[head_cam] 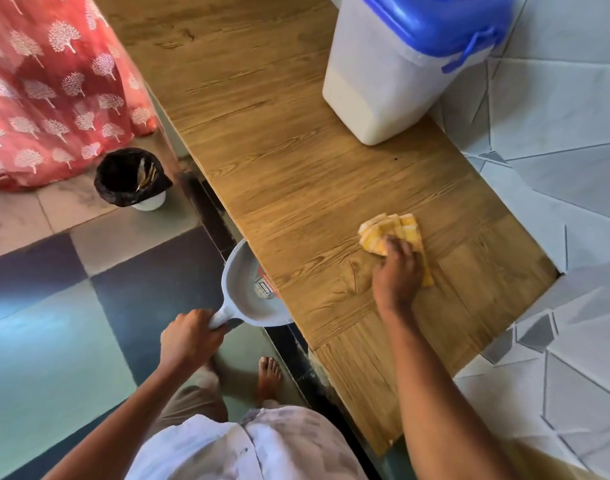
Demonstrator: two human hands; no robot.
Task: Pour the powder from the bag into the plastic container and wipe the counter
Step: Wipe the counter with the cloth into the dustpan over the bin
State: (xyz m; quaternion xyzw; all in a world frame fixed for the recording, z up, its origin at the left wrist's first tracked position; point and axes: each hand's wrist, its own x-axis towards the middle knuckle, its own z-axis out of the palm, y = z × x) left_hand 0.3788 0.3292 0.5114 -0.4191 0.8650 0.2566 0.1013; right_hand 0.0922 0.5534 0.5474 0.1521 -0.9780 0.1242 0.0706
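Note:
A translucent plastic container [383,81] with a blue latched lid [438,22] stands at the back of the wooden counter [279,161], white powder filling its lower part. My right hand [397,275] presses a folded yellow cloth [398,233] flat on the counter near the wall. My left hand [189,337] grips the handle of a grey dustpan [251,289], held with its lip against the counter's front edge. No bag is in view.
A small bin lined with a black bag [132,178] sits on the tiled floor to the left. Red patterned fabric [50,84] hangs at the upper left. A grey tiled wall [553,161] borders the counter on the right. My bare foot [269,375] is below the counter edge.

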